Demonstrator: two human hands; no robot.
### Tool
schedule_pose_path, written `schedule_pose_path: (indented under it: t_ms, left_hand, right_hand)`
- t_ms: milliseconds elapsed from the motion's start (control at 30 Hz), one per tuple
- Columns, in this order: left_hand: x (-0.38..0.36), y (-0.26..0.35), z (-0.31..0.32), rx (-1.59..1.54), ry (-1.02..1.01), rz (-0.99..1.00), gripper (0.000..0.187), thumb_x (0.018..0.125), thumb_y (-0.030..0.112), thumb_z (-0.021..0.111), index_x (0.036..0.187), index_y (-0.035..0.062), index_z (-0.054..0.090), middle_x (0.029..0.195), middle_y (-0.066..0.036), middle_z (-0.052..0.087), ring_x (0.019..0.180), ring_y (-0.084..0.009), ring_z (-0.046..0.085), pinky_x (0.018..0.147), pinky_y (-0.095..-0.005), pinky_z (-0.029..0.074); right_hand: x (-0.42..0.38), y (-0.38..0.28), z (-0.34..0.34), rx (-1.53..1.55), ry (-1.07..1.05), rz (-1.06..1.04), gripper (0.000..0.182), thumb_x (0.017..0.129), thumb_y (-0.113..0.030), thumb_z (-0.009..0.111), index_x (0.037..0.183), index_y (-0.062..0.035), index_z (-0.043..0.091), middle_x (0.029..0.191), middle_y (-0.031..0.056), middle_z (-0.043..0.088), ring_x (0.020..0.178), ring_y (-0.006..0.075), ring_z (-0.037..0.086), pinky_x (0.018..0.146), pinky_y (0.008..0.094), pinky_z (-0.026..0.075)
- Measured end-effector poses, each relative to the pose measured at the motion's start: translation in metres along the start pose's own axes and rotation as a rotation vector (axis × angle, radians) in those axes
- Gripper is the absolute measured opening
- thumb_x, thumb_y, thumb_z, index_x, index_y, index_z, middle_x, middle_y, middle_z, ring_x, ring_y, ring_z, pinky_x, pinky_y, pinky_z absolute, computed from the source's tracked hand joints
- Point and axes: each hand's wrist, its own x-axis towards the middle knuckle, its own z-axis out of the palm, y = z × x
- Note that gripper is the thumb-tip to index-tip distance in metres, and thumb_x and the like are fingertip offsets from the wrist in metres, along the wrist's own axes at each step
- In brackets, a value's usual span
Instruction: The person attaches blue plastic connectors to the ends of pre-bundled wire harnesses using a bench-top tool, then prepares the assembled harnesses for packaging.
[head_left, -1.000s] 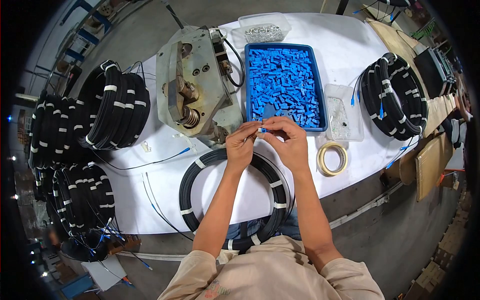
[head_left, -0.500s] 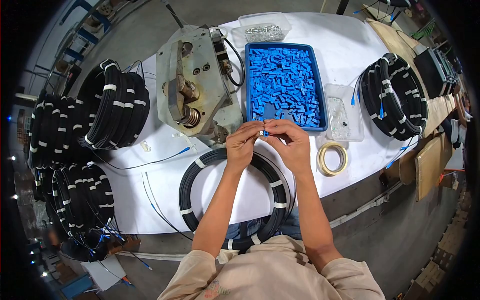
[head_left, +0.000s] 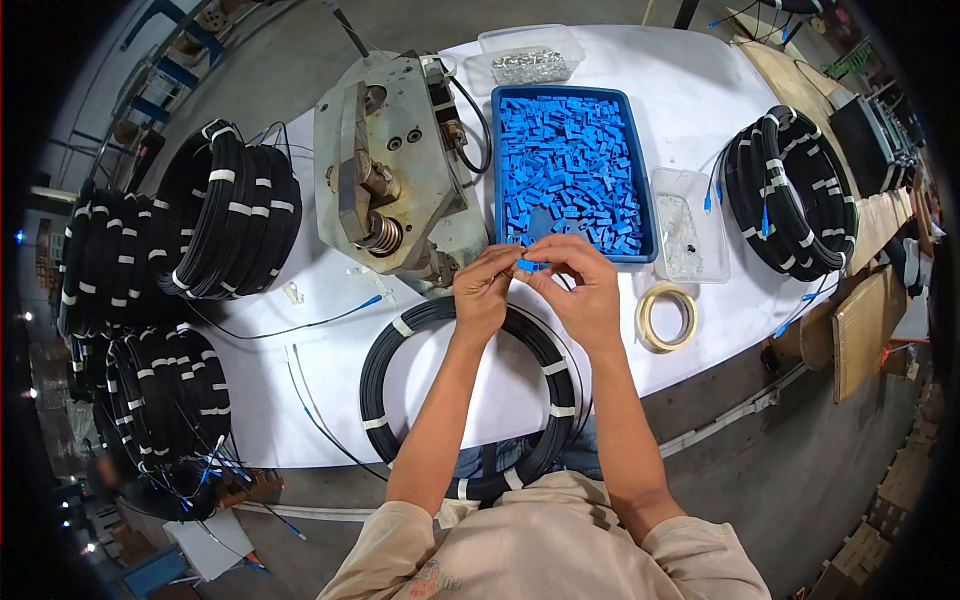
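Just in front of the blue tray, my two hands meet around a small blue connector housing (head_left: 530, 265). My right hand (head_left: 578, 285) pinches this housing between thumb and fingertips. Close against its other side, my left hand (head_left: 483, 288) is closed in a pinch; its fingers hide what they hold. Below my wrists, a coil of black cable (head_left: 375, 370) bound with white tape lies partly on the table and partly over my lap. The blue tray (head_left: 650, 215) beyond my fingers holds many loose blue connector housings (head_left: 570, 165).
A metal press (head_left: 400, 150) stands left of the tray. Taped black cable coils (head_left: 230, 215) crowd the left side; another coil (head_left: 785, 195) stands right. Clear boxes (head_left: 530, 55) of small parts sit behind and beside the tray, with a tape roll (head_left: 665, 317) nearby.
The blue housing between my fingertips has turned, showing more of its blue side; the pale end seen beside it before is out of sight. My hands stay in nearly the same place.
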Motion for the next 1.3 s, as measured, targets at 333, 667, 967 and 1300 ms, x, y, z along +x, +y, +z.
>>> schedule_pose_path:
  t_ms: [333, 667, 967, 1300]
  left_hand:
    - [0.001, 0.006, 0.003, 0.080, -0.044, -0.033, 0.024, 0.085, -0.014, 0.061, 0.104, -0.0035, 0.071, 0.100, -0.012, 0.070, 0.092, -0.0179, 0.065, 0.081, -0.0278, 0.051]
    - [0.004, 0.011, 0.002, 0.130, -0.163, -0.162, 0.014, 0.094, -0.001, 0.063, 0.106, -0.0035, 0.069, 0.106, -0.009, 0.067, 0.095, -0.0124, 0.061, 0.086, -0.0258, 0.050]
    - [0.005, 0.009, 0.004, -0.075, -0.107, -0.326, 0.014, 0.094, 0.003, 0.067, 0.106, -0.0024, 0.068, 0.102, -0.007, 0.070, 0.094, -0.0106, 0.064, 0.087, -0.0263, 0.052]
    - [0.000, 0.009, 0.003, -0.038, -0.084, -0.234, 0.005, 0.093, 0.002, 0.066, 0.096, -0.0012, 0.067, 0.088, -0.003, 0.068, 0.082, -0.0082, 0.062, 0.076, -0.0236, 0.049]
  right_hand:
    - [0.006, -0.012, -0.011, -0.181, -0.085, 0.042, 0.018, 0.079, 0.000, 0.075, 0.095, 0.0018, 0.070, 0.096, 0.0103, 0.069, 0.084, 0.0184, 0.067, 0.069, 0.0288, 0.057]
    - [0.004, 0.010, -0.012, -0.050, -0.046, 0.068, 0.020, 0.081, -0.005, 0.076, 0.100, 0.0003, 0.072, 0.099, 0.0108, 0.070, 0.087, 0.0188, 0.067, 0.074, 0.0281, 0.055]
    - [0.007, 0.014, -0.014, -0.058, 0.007, 0.115, 0.017, 0.082, -0.007, 0.076, 0.098, -0.0020, 0.074, 0.091, 0.0089, 0.070, 0.080, 0.0175, 0.066, 0.070, 0.0276, 0.051]
    - [0.006, 0.014, -0.001, -0.138, 0.048, 0.039, 0.016, 0.083, -0.008, 0.075, 0.097, 0.0008, 0.072, 0.087, 0.0108, 0.069, 0.075, 0.0190, 0.067, 0.067, 0.0291, 0.053]
